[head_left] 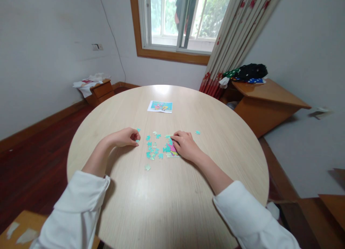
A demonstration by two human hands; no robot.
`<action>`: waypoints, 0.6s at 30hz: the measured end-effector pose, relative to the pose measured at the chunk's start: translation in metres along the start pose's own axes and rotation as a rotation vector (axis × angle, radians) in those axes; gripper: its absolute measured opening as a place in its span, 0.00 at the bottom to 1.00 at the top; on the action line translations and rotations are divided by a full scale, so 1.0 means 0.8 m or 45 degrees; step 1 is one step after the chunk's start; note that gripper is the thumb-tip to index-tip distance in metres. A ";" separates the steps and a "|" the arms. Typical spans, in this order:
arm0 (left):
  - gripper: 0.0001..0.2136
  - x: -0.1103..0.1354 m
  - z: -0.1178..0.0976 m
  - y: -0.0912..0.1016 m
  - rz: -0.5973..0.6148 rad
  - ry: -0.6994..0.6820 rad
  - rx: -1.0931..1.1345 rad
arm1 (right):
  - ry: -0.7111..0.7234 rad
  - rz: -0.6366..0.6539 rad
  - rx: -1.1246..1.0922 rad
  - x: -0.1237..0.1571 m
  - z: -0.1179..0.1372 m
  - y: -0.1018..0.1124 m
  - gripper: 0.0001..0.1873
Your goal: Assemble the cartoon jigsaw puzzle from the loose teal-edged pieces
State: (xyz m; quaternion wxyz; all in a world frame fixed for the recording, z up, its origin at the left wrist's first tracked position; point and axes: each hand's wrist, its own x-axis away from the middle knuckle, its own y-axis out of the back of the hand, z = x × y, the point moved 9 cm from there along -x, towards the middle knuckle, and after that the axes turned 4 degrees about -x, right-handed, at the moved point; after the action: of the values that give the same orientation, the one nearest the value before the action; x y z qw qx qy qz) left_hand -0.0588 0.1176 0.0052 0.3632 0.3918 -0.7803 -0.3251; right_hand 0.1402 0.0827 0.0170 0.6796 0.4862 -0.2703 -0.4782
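Note:
My left hand (127, 137) is at the left of the loose pieces, thumb and fingers closed around a small teal puzzle piece (137, 141) near the tabletop. Another piece (138, 129) lies just beyond its knuckles. My right hand (185, 144) rests with its fingers laid over a partly joined jigsaw puzzle (172, 152), teal with pink and yellow, and covers its right side. Between my hands several loose teal puzzle pieces (149, 144) are scattered. A pale piece (147, 167) lies nearer to me, and a teal one (198, 132) is beyond my right hand.
A printed picture sheet (161, 107) lies toward the far side of the round wooden table (167, 206). Behind it are a window and a curtain (231, 33). Clothes (250, 73) are piled on a wooden cabinet (266, 98) at right; a small drawer unit (103, 92) stands at left.

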 end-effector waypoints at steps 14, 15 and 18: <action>0.07 -0.022 -0.033 0.008 -0.641 -0.195 0.557 | 0.042 0.006 0.055 0.002 0.001 -0.003 0.17; 0.07 -0.026 -0.039 0.003 -0.693 -0.202 0.582 | 0.042 0.014 0.064 0.001 0.001 -0.003 0.16; 0.06 -0.039 -0.059 -0.016 -0.741 -0.207 0.561 | 0.037 0.025 0.082 0.001 -0.001 -0.002 0.16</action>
State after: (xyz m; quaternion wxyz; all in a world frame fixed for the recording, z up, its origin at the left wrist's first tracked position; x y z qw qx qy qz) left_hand -0.0021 0.1271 0.0099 0.0994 0.6388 -0.7138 -0.2693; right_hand 0.1403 0.0816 0.0149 0.6722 0.5119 -0.2805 -0.4554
